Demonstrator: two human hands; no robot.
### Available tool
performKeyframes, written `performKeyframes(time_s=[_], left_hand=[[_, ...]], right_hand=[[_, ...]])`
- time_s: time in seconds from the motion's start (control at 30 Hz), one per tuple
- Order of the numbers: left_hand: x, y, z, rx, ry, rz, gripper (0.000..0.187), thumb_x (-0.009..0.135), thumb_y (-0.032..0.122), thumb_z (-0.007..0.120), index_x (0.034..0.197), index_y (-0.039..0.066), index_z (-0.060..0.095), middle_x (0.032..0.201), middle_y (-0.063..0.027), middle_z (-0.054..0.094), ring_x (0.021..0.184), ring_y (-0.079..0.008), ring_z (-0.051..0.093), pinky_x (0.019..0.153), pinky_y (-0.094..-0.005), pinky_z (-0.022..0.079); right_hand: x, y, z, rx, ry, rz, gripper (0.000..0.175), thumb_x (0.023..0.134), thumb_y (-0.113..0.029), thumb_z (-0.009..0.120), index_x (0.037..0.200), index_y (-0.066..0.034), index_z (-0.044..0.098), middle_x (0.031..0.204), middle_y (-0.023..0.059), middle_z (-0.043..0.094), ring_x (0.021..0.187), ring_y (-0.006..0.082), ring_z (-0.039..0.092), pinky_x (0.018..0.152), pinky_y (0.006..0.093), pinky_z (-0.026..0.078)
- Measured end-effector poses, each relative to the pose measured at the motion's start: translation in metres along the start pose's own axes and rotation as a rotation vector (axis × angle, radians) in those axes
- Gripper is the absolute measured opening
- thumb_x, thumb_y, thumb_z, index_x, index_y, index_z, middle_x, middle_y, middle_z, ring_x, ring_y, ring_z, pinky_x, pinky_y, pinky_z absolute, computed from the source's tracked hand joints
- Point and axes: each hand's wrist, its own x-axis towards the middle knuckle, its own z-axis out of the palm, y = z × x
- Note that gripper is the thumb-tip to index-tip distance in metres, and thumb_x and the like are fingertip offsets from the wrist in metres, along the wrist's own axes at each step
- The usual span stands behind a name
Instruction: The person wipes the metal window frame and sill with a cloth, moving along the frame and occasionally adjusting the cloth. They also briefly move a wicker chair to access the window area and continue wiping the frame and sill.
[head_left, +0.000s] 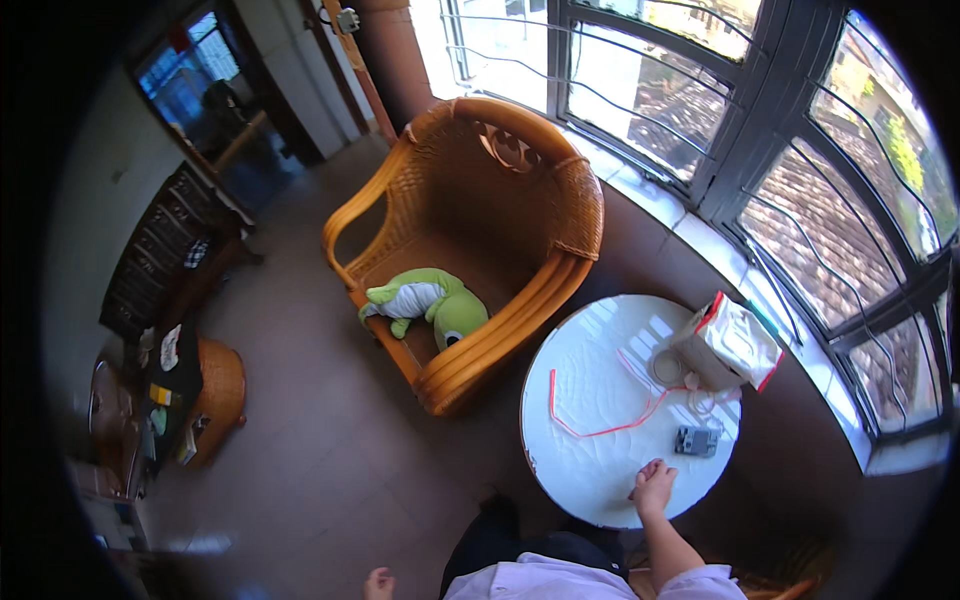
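Observation:
Over the near part of a round white table (592, 450), my right hand (654, 484) is loosely curled; whether it holds something small cannot be told. Just above that hand lies a small dark grey device (696, 441). A thin red-edged strip (600, 433) curves across the tabletop towards a roll of tape (666, 367) and a white and red bag (731, 345) at the back right. My left hand (379, 583) is low at the bottom edge, away from the table, with its fingers partly bent and nothing visible in it.
A rattan armchair (480, 217) with a green plush toy (457, 311) on its seat stands beyond the table. Barred windows (645, 97) and a tiled sill (652, 199) run along the right. At the left are a dark wooden bench (161, 255) and a wicker stand (221, 390) with things on it.

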Motion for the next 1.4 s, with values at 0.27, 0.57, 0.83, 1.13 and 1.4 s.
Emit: performKeyframes(time_s=[0.27, 0.57, 0.83, 1.13, 1.4], left_hand=[[0.024, 0.006, -0.081, 0.412, -0.166, -0.107, 0.031, 0.093, 0.020, 0.059, 0.118, 0.003, 0.059, 0.107, -0.0131, 0.067, 0.099, -0.0251, 0.063, 0.082, -0.0390, 0.050], [0.105, 0.098, -0.075, 0.402, -0.543, 0.123, 0.035, 0.090, 0.015, 0.059, 0.123, 0.003, 0.058, 0.106, -0.0159, 0.065, 0.096, -0.0261, 0.061, 0.084, -0.0384, 0.049], [0.162, 0.221, -0.126, 0.085, -0.220, -0.184, 0.038, 0.091, 0.020, 0.063, 0.125, 0.005, 0.058, 0.104, -0.0131, 0.065, 0.092, -0.0226, 0.059, 0.082, -0.0353, 0.049], [0.199, 0.306, -0.123, 0.292, -0.344, -0.101, 0.037, 0.091, 0.020, 0.063, 0.125, 0.004, 0.058, 0.102, -0.0117, 0.065, 0.086, -0.0209, 0.059, 0.078, -0.0338, 0.050], [0.252, 0.334, -0.137, 0.399, -0.439, 0.105, 0.036, 0.092, 0.020, 0.063, 0.124, 0.003, 0.058, 0.100, -0.0112, 0.065, 0.084, -0.0199, 0.058, 0.077, -0.0327, 0.050]], right_hand=[[-0.060, -0.050, 0.105, -0.142, -0.093, -0.563, 0.049, 0.076, -0.004, 0.055, 0.124, 0.0019, 0.049, 0.113, 0.0290, 0.049, 0.104, 0.0453, 0.050, 0.092, 0.0479, 0.045], [0.039, -0.189, 0.166, -0.363, -0.229, -0.820, 0.061, 0.074, -0.012, 0.067, 0.131, -0.0104, 0.048, 0.112, 0.0133, 0.052, 0.099, 0.0328, 0.055, 0.080, 0.0415, 0.048], [0.230, -0.241, 0.140, -0.185, 0.344, -0.179, 0.032, 0.082, -0.005, 0.057, 0.114, -0.0076, 0.053, 0.104, 0.0177, 0.054, 0.094, 0.0385, 0.054, 0.083, 0.0479, 0.047], [0.339, -0.258, 0.106, 0.001, 0.262, -0.226, 0.023, 0.083, -0.005, 0.050, 0.104, -0.0062, 0.060, 0.101, 0.0153, 0.056, 0.092, 0.0349, 0.056, 0.078, 0.0440, 0.051], [0.163, -0.290, 0.180, -0.427, -0.092, -0.673, 0.037, 0.080, -0.010, 0.052, 0.116, -0.0067, 0.062, 0.119, 0.0123, 0.050, 0.100, 0.0302, 0.051, 0.078, 0.0385, 0.047]])
